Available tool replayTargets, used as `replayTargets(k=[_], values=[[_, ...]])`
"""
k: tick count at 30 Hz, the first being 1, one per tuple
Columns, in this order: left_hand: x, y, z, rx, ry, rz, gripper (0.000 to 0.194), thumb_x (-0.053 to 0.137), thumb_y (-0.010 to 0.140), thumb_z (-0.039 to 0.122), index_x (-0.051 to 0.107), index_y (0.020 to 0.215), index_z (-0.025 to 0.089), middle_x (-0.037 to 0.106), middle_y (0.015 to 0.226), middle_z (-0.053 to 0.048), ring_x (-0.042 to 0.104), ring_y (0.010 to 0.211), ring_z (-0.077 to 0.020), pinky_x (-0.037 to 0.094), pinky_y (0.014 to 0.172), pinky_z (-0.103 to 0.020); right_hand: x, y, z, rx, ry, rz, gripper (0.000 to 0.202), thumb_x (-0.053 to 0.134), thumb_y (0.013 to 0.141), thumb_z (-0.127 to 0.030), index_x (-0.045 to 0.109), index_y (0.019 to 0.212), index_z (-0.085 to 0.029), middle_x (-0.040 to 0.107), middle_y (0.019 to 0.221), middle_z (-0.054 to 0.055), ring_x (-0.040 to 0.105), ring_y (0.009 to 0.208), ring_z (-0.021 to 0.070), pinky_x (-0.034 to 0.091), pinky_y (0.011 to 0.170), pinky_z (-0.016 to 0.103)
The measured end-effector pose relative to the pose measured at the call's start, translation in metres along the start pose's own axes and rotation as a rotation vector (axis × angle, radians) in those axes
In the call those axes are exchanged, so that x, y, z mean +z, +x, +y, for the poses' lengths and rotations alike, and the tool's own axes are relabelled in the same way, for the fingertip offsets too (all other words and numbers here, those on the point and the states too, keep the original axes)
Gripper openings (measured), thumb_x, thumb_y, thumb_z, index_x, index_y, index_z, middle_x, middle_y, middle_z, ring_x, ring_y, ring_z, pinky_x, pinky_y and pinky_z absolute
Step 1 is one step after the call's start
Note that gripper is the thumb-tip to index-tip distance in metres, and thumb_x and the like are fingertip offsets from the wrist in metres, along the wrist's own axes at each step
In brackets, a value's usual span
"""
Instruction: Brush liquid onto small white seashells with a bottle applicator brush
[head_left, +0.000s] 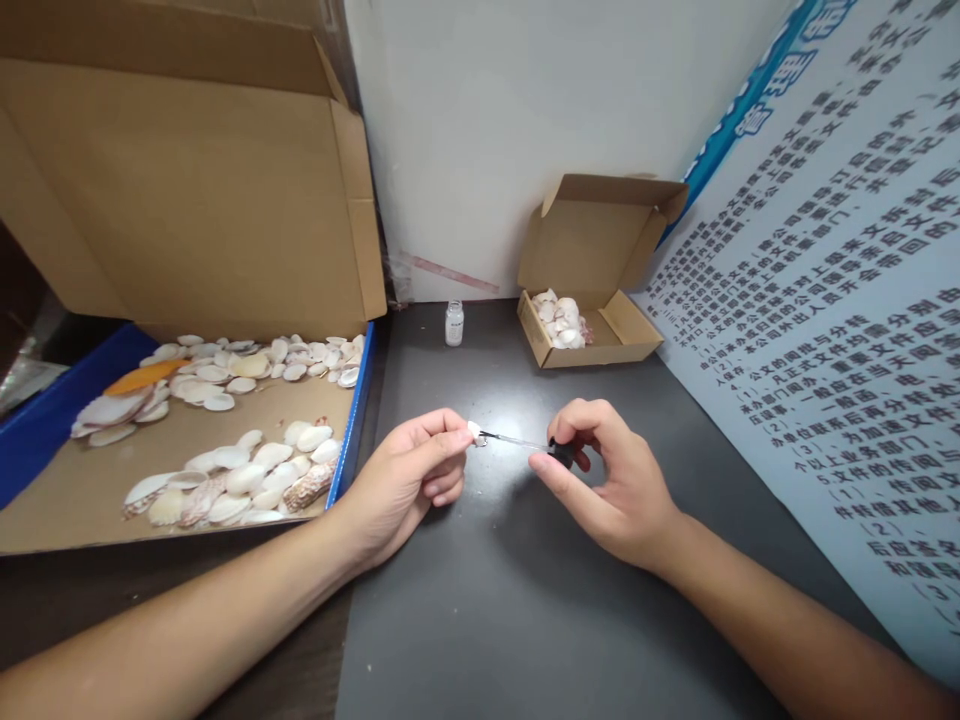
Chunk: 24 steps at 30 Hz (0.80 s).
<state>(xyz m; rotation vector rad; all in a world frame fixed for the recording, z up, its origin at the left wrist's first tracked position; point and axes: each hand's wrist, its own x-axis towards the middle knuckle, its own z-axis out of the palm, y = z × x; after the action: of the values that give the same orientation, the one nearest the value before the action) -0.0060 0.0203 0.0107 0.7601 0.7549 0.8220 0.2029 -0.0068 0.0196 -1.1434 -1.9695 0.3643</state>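
Between thumb and fingers, my left hand [420,465] pinches a small white shell [474,430]. My right hand [607,480] grips the black cap [559,453] of a thin brush applicator [517,441]. The brush stem points left, and its dark tip meets or nearly touches the shell. Beyond both hands, a small clear glass bottle [454,324] with a label stands upright and uncapped on the dark table [450,620]. A small shiny item [481,441] shows just under the brush tip; what it is cannot be made out.
At the left lies a large open cardboard box [225,410] with blue sides, holding several shells and an orange piece [146,377]. A smaller open box [600,355] with shells stands at the back right. A printed sheet [840,300] slopes along the right side.
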Motion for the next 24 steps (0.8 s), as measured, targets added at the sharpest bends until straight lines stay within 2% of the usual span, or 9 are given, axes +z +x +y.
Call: replayTargets(k=[5,10,15,20,24], values=[[-0.0007,-0.0001,-0.0002,0.005,0.001,-0.002,0.025,0.068,0.086,0.029,0.051,0.071,0.017,0.027,0.05,0.01,0.019,0.045,-0.004,0.024,0.045,-0.017,-0.0002,-0.0002,0.0004,0.04,-0.062,-0.04,0.019,0.062,0.088,-0.02,0.043,0.088,-0.025,0.051,0.075,-0.004,0.048,0.059,0.0109,0.043,0.056,0.025],[-0.001,-0.0004,-0.0001,0.002,0.001,-0.016,0.025,0.066,0.087,0.028,0.051,0.07,0.017,0.027,0.051,0.01,0.02,0.046,-0.0044,0.025,0.045,-0.017,0.0003,-0.0013,0.0021,0.029,0.034,0.042,0.02,0.062,0.089,-0.022,0.043,0.092,-0.025,0.05,0.078,-0.004,0.047,0.062,0.0111,0.043,0.057,0.025],[-0.0007,0.0002,-0.0007,0.005,-0.007,-0.012,0.023,0.066,0.087,0.027,0.051,0.072,0.017,0.026,0.052,0.01,0.02,0.046,-0.0048,0.024,0.045,-0.018,0.0012,-0.0011,0.0029,0.083,-0.05,-0.082,0.02,0.063,0.088,-0.021,0.043,0.088,-0.025,0.047,0.072,-0.005,0.045,0.059,0.0105,0.04,0.055,0.025],[-0.0021,-0.0001,-0.0013,0.003,-0.017,-0.024,0.015,0.063,0.085,0.023,0.053,0.076,0.018,0.025,0.053,0.009,0.02,0.047,-0.0057,0.024,0.046,-0.019,0.003,-0.0039,0.0048,0.083,0.085,0.075,0.02,0.061,0.089,-0.022,0.042,0.093,-0.026,0.047,0.08,-0.004,0.045,0.06,0.0098,0.041,0.055,0.024],[-0.0025,-0.0003,-0.0003,-0.002,-0.026,-0.041,0.01,0.06,0.085,0.02,0.054,0.077,0.018,0.024,0.054,0.009,0.021,0.047,-0.0064,0.025,0.047,-0.019,0.0043,-0.0042,0.0037,0.049,0.038,-0.044,0.021,0.063,0.089,-0.022,0.042,0.09,-0.025,0.047,0.076,-0.005,0.044,0.057,0.009,0.041,0.054,0.023]])
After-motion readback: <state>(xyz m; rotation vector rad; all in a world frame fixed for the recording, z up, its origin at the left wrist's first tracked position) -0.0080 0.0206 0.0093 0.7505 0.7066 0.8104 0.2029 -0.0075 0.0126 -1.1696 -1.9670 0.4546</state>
